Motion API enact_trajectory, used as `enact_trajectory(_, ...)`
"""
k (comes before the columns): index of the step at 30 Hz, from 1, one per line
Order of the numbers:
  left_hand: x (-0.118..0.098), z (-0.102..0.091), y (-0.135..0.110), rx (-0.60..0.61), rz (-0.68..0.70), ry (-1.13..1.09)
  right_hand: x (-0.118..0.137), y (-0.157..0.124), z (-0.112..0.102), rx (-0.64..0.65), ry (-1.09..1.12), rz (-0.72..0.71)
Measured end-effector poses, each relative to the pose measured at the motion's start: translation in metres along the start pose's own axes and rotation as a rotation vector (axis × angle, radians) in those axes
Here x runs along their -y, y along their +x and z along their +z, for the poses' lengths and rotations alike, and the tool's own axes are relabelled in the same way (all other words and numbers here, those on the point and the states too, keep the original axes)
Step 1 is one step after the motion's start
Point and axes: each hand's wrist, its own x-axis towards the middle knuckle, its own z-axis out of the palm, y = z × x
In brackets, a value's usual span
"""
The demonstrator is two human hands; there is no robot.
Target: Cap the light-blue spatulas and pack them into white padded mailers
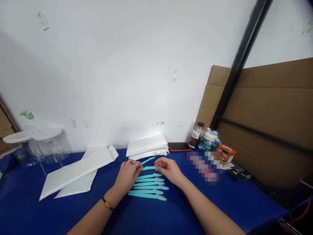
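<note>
Several slim turquoise eyebrow razors (149, 187) lie side by side in a column on the blue tabletop, their handles pointing left. Between my two hands is one more turquoise eyebrow razor (148, 168), near the far end of the column. My left hand (129, 173) has its fingers closed at the left end of it, and the fingertips partly cover that end. At its right end, the thumb and fingers of my right hand (168, 169) pinch it. Just beyond lies another razor (148, 160), slanted, its left part hidden behind my left hand.
White padded mailers (146, 145) are stacked against the wall, with loose mailers (78, 169) at the left. A phone (179, 147), a brown-capped bottle (195, 135), a water bottle (208, 140) and an orange box (225, 155) stand right. Clear lidded jars (52, 147) are far left.
</note>
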Motion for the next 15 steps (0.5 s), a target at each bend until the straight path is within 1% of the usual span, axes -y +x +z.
enact_trajectory(3,-0.005,0.001,-0.002,0.031,-0.001,-0.045,0.003,-0.002,0.001,0.060,-0.001,0.016)
enact_trajectory(5,-0.009,0.002,-0.003,0.064,0.002,-0.064,0.003,-0.001,-0.004,0.055,-0.074,-0.002)
enact_trajectory(6,-0.010,0.002,-0.003,0.081,0.004,-0.065,0.002,0.000,-0.009,0.025,-0.136,-0.020)
enact_trajectory(8,-0.010,0.003,-0.004,0.108,0.005,-0.047,-0.002,0.003,-0.020,-0.080,-0.289,-0.062)
enact_trajectory(10,-0.008,0.003,-0.004,0.097,-0.012,-0.001,-0.008,0.006,-0.031,-0.154,-0.436,-0.080)
enact_trajectory(12,-0.004,0.004,-0.003,0.069,-0.040,0.062,-0.015,0.008,-0.037,-0.133,-0.549,-0.073)
enact_trajectory(15,0.003,0.004,-0.001,0.068,-0.088,0.140,-0.022,0.009,-0.039,-0.025,-0.676,-0.053)
